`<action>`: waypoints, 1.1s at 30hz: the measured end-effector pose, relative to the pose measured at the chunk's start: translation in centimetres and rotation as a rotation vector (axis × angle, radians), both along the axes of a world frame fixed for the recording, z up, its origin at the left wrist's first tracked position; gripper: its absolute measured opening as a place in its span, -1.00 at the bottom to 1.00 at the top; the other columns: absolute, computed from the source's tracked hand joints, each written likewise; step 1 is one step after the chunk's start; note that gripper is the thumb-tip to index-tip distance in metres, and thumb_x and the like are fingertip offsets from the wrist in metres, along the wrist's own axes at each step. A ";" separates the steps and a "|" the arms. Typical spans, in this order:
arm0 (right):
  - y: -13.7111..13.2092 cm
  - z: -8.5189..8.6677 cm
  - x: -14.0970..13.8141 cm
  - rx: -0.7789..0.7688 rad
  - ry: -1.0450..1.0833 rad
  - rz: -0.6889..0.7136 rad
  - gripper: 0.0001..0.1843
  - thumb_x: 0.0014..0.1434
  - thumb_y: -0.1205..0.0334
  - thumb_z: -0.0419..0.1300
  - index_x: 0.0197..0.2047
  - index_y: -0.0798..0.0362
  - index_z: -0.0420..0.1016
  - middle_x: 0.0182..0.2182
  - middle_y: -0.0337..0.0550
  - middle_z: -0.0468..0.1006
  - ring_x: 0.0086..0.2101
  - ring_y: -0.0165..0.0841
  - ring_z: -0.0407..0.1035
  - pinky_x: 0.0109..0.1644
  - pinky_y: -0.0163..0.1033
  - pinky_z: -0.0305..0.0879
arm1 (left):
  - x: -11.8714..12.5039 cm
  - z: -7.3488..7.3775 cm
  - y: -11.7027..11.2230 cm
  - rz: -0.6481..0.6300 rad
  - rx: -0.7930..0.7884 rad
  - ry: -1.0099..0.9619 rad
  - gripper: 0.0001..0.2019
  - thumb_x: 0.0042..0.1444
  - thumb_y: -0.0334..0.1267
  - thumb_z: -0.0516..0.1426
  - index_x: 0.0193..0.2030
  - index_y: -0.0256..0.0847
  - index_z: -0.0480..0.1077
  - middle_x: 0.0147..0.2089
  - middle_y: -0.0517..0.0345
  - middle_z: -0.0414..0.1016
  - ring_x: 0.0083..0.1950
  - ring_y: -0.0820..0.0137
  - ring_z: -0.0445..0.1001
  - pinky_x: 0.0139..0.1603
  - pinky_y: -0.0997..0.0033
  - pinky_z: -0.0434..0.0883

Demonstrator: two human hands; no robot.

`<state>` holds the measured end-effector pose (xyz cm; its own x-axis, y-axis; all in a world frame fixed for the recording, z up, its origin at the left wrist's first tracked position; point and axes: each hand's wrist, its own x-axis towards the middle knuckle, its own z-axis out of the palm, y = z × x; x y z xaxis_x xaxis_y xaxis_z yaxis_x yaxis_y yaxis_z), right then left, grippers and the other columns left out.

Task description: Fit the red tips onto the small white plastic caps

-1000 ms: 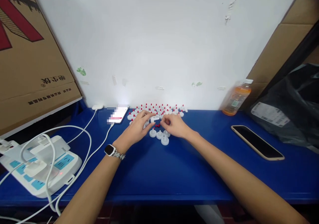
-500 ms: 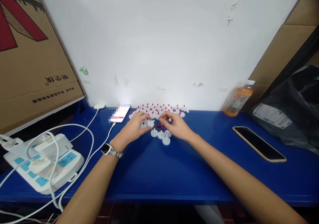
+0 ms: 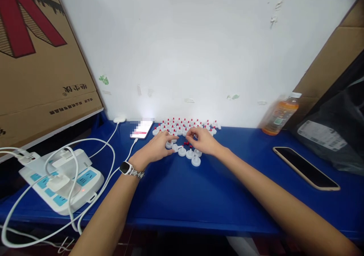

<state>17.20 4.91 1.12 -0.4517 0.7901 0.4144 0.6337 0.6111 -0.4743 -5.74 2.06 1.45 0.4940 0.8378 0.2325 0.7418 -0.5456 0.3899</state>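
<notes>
Fingers, left hand (image 3: pixel 157 146): thumb and index tips stand apart around 1 loose white piece (image 3: pixel 176 148), just left of the red caps (image 3: pixel 186 143); from my feed I cannot tell whether they grip it.
Fingers, right hand (image 3: pixel 204 140): curled in, thumb and index drawn close together at the far right edge of the red caps; I cannot tell whether anything small is pinched.
Loose white piece: 0.5 s ago I saw it higher, inside the left hand's curl; now it sits lower, close to the leftmost front piece.
Front pieces (image 3: pixel 196 161): 4 round white ones on the near side of the red caps, arranged as they were 0.5 s ago.
Red-tipped pieces (image 3: pixel 179 128): several rows beyond the red caps.
Phones: lit one (image 3: pixel 140 130) left of the red caps, dark-screened one (image 3: pixel 307 168) well to their right.
Bottle (image 3: pixel 280 117): orange drink, right of and beyond the red caps.
My view: everything has slid rightward since 0.5 s ago, so I see more of the cardboard box (image 3: pixel 54 70) left of the red caps.
</notes>
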 end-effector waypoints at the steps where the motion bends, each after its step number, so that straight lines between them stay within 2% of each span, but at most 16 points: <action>1: 0.3 0.2 -0.6 -0.003 -0.010 0.010 -0.88 0.16 0.30 0.14 -0.33 0.06 0.51 -0.44 -0.22 0.58 -0.42 -0.40 0.39 -0.27 -0.29 0.18 | -0.4 0.3 -0.1 0.003 -0.007 -0.032 -0.52 0.07 -0.23 0.19 0.18 -0.11 0.42 -0.12 0.06 0.39 -0.07 0.21 0.38 0.01 0.20 0.34; 5: 1.3 1.4 -3.3 -0.012 -0.118 0.034 -0.88 0.16 0.23 0.17 -0.27 0.05 0.51 -0.44 -0.21 0.58 -0.41 -0.36 0.40 -0.26 -0.27 0.16 | -2.1 1.0 0.1 0.094 -0.041 -0.142 -0.61 0.03 -0.31 0.12 0.04 -0.16 0.45 -0.18 0.13 0.41 -0.25 0.34 0.37 -0.21 0.32 0.33; 8: 1.6 2.0 -5.3 0.014 -0.225 0.040 -0.81 0.16 0.10 0.21 -0.24 0.04 0.51 -0.45 -0.19 0.56 -0.38 -0.31 0.40 -0.24 -0.24 0.15 | -3.1 0.4 0.6 0.172 -0.051 -0.184 -0.72 0.01 -0.32 0.11 -0.09 -0.19 0.43 -0.23 0.15 0.42 -0.33 0.37 0.36 -0.31 0.36 0.30; 10: 1.7 2.1 -6.2 0.037 -0.285 0.065 -0.78 0.16 0.06 0.24 -0.23 0.03 0.52 -0.45 -0.17 0.56 -0.34 -0.27 0.41 -0.18 -0.21 0.15 | -3.4 -0.1 0.9 0.187 -0.068 -0.189 -0.75 0.01 -0.32 0.12 -0.12 -0.20 0.40 -0.24 0.15 0.43 -0.33 0.37 0.38 -0.33 0.37 0.30; 14: 1.7 1.9 -6.9 0.018 -0.294 0.132 -0.94 0.14 0.26 0.22 -0.35 0.05 0.51 -0.41 -0.19 0.58 -0.34 -0.32 0.41 -0.13 -0.20 0.15 | -3.4 -0.5 1.0 0.194 -0.071 -0.157 -0.74 0.06 -0.26 0.15 -0.09 -0.22 0.38 -0.19 0.10 0.43 -0.30 0.34 0.40 -0.31 0.35 0.32; 16: 1.6 1.9 -6.7 -0.031 -0.174 0.147 -0.92 0.15 0.32 0.20 -0.39 0.06 0.48 -0.41 -0.19 0.58 -0.37 -0.36 0.40 -0.19 -0.24 0.17 | -3.0 -0.3 0.8 0.204 0.000 -0.135 -0.69 0.08 -0.16 0.18 -0.04 -0.22 0.39 -0.13 0.05 0.43 -0.23 0.29 0.41 -0.23 0.30 0.35; 19: 1.3 1.9 -5.9 -0.141 0.120 0.163 -0.89 0.19 0.23 0.18 -0.35 0.07 0.44 -0.42 -0.19 0.56 -0.38 -0.37 0.40 -0.27 -0.27 0.21 | -1.9 0.2 0.3 0.153 0.124 -0.149 -0.65 0.17 -0.03 0.16 0.01 -0.19 0.41 -0.08 0.02 0.44 -0.10 0.21 0.41 -0.09 0.21 0.36; 21: 0.7 2.0 -5.0 -0.210 0.313 0.180 -0.83 0.23 0.14 0.16 -0.32 0.06 0.39 -0.42 -0.19 0.54 -0.38 -0.36 0.42 -0.27 -0.27 0.25 | -0.9 0.5 0.0 0.078 0.146 -0.201 -0.67 0.26 -0.03 0.10 0.04 -0.16 0.41 -0.07 0.04 0.48 -0.08 0.22 0.42 -0.04 0.20 0.36; 23: -0.3 1.9 -3.9 -0.208 0.412 0.160 -0.79 0.26 0.08 0.12 -0.30 0.04 0.33 -0.43 -0.21 0.51 -0.39 -0.38 0.39 -0.29 -0.28 0.24 | 0.3 0.6 -0.4 0.017 0.155 -0.258 -0.68 0.30 -0.05 0.07 0.08 -0.13 0.40 -0.04 0.05 0.49 -0.08 0.24 0.43 0.00 0.21 0.37; 28: -2.9 1.7 -1.3 -0.027 0.223 0.035 -0.70 0.35 0.05 -0.01 -0.39 0.00 0.19 -0.55 -0.34 0.27 -0.51 -0.43 0.17 -0.39 -0.28 0.04 | 3.0 0.4 -1.2 -0.090 0.298 -0.214 -0.75 0.34 -0.15 0.05 0.07 -0.18 0.35 0.02 0.00 0.43 0.07 0.22 0.37 0.14 0.19 0.34; 30: -3.4 1.6 -0.8 -0.015 0.184 0.046 -0.67 0.38 0.06 -0.08 -0.41 0.01 0.15 -0.56 -0.34 0.24 -0.52 -0.43 0.14 -0.38 -0.27 0.01 | 3.7 0.6 -1.5 -0.122 0.336 -0.174 -0.75 0.35 -0.15 0.04 0.08 -0.19 0.33 0.02 -0.01 0.42 0.07 0.23 0.35 0.14 0.18 0.35; 33: -3.2 1.4 -0.8 -0.059 0.256 0.066 -0.61 0.39 0.03 -0.13 -0.43 0.02 0.16 -0.55 -0.31 0.25 -0.49 -0.42 0.15 -0.36 -0.27 0.02 | 4.1 1.1 -1.8 -0.150 0.386 -0.147 -0.72 0.36 -0.14 0.04 0.12 -0.18 0.31 0.01 0.00 0.43 0.05 0.23 0.36 0.12 0.16 0.36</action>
<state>16.36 1.70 2.53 -0.3895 0.7888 0.4755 0.4481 0.6134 -0.6504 -1.61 0.28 2.57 0.5419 0.5971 0.5915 0.5949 -0.7696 0.2319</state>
